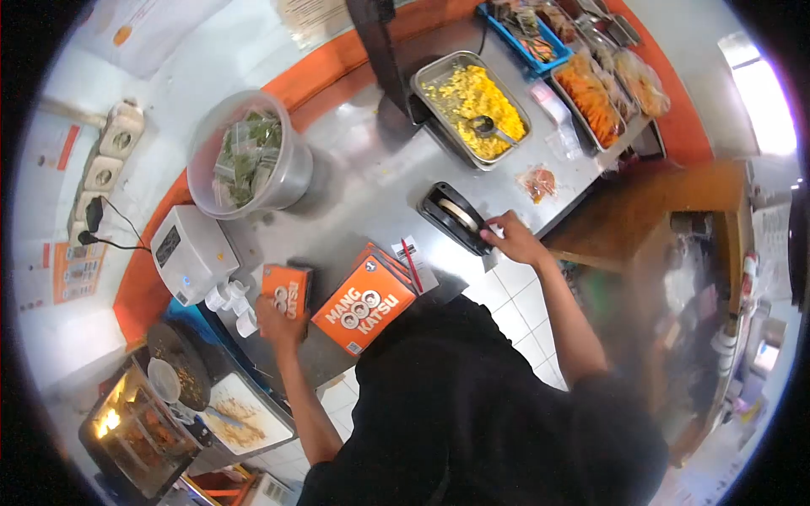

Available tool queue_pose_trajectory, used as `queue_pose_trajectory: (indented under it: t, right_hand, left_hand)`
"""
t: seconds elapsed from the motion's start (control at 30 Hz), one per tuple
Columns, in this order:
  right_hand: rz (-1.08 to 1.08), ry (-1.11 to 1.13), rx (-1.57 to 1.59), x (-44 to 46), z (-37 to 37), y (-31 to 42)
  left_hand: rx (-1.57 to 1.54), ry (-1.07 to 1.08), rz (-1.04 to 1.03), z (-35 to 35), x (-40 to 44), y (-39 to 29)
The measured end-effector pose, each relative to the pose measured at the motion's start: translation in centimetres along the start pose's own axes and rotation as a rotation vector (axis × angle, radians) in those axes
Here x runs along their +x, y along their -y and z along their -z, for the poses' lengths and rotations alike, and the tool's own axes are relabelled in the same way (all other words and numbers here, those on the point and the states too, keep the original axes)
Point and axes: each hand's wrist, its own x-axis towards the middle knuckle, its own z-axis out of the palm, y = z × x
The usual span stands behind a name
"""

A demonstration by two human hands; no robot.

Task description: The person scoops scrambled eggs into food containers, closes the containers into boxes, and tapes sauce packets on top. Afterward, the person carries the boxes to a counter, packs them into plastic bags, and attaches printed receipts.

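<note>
Bright steel makes up the top of the table (pixel 354 177), which runs along a wall edged in orange. One black tape dispenser (pixel 450 222) lies on it just ahead and to the left of the right hand (pixel 513 239), whose fingers are partly curled, thumb and fingertips touching its near end. Opposite, the left hand (pixel 281 325) lies against the lower left edge of one small orange box (pixel 291 287), fingers half bent; how firmly it grips cannot be told. Between the hands sit larger orange boxes (pixel 371 299), apparently stacked, their number unclear, with one red pen (pixel 412 263) on a slip of paper (pixel 426 278) just beside them. Beyond the small box stand one white machine (pixel 190 253) and one clear tub (pixel 297 164) full of plastic bags. Past the dispenser is one metal tray (pixel 432 114) of yellow food holding one spoon (pixel 483 126); one small food packet (pixel 537 183) lies near the right hand, and one blue basket (pixel 506 40) stands farther off.
</note>
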Motion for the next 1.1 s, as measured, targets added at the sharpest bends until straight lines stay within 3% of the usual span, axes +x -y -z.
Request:
queue_pose_trajectory:
  t: [0.03,0.13,0.17,0.23,0.27,0.33,0.37,0.4,0.47,0.5,0.53,0.6,0.7,0.73,0.83,0.9,0.93,1.0,1.1]
  right_hand:
    - [0.045,0.163,0.080,-0.1,-0.1,-0.6]
    - [-0.077,0.256,0.372,0.0,-1.0,-3.0]
    - [-0.073,0.250,0.385,-1.0,-1.1,-4.0]
    - [-0.057,0.174,0.856,-3.3,-0.9,-5.0]
    - [-0.049,0.174,0.862,-4.3,-0.8,-5.7]
    - [0.104,0.087,0.452,-5.9,-1.5,-7.4]
    - [0.172,0.035,0.395,-6.1,-2.5,-7.8]
    - [0.176,0.032,0.395,-5.7,-3.2,-8.2]
    - [0.182,-0.169,0.072,-4.8,-4.5,-8.2]
    - [0.023,-0.259,-0.096,-5.3,-4.6,-7.1]
    - [0.042,-0.258,-0.088,-5.6,-4.3,-7.7]
    - [0.182,-0.032,-0.105,-5.2,-3.4,-8.6]
    - [0.312,0.151,0.335,-7.9,1.0,1.9]
    - [0.326,0.171,0.433,-8.6,1.6,5.7]
    - [0.567,0.242,0.540,-10.4,2.4,15.1]
    - [0.732,0.152,0.524,-10.8,2.0,19.8]
    - [0.727,0.146,0.524,-10.5,1.2,21.0]
    - [0.406,0.215,0.463,-9.6,-0.6,22.2]
    - [0.403,0.189,0.433,-10.0,-1.6,21.6]
  left_hand:
    - [-0.001,-0.037,0.058,1.0,-1.4,-0.6]
    - [0.006,-0.085,0.157,4.7,-4.1,-3.5]
    - [0.004,-0.094,0.211,5.5,-5.0,-4.2]
    - [-0.014,-0.163,0.169,6.5,-6.5,-3.7]
    - [-0.044,-0.224,0.143,6.8,-7.2,-3.8]
    - [-0.167,-0.215,0.202,9.4,-8.3,-6.9]
    - [-0.226,-0.249,0.169,9.9,-8.7,-7.1]
    - [-0.288,-0.282,0.137,10.2,-9.0,-7.2]
    - [-0.311,-0.308,0.116,10.5,-9.7,-7.3]
    - [-0.334,-0.306,0.091,11.3,-9.9,-8.7]
    - [-0.353,-0.306,0.065,12.1,-10.1,-10.1]
    - [-0.374,-0.301,0.047,12.7,-10.5,-12.0]
    - [-0.163,-0.324,0.038,14.1,-11.3,-18.4]
    - [-0.163,-0.344,-0.050,13.8,-11.0,-19.0]
    - [-0.080,-0.342,-0.075,13.0,-11.0,-23.5]
    - [-0.045,-0.342,-0.094,12.4,-11.2,-25.4]
    - [-0.014,-0.378,-0.140,12.1,-11.5,-26.0]
    - [0.007,-0.395,-0.183,12.2,-11.8,-26.2]
    - [0.019,-0.364,-0.167,12.0,-12.1,-25.4]
